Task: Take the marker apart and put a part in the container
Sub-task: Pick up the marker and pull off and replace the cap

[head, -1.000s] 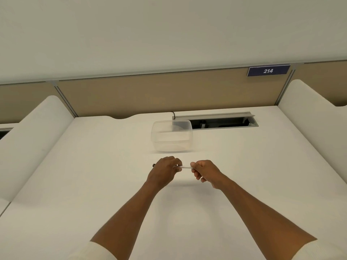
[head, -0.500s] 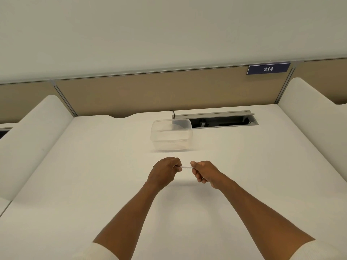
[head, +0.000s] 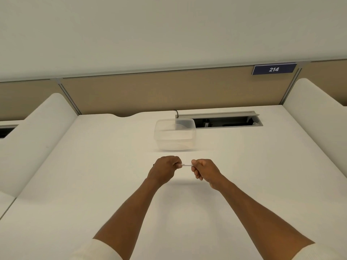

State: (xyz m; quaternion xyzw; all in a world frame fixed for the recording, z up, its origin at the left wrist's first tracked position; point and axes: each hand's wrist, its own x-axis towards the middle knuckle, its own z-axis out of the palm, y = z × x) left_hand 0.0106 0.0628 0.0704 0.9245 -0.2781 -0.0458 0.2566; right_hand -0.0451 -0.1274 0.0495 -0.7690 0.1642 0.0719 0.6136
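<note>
A thin white marker lies level between my two hands, just above the white desk. My left hand grips its left end, where a dark tip pokes out past the knuckles. My right hand grips the right end with curled fingers. Only a short white stretch of the barrel shows between the fists. A clear, empty plastic container stands on the desk a little beyond both hands.
An open cable tray is set into the desk behind the container, with a black cable at its left end. Rounded white dividers flank the desk on both sides. A tan partition with a "214" sign closes the back.
Both hands keep their grip on the marker and stay in nearly the same place. The visible white stretch between them looks unchanged.
</note>
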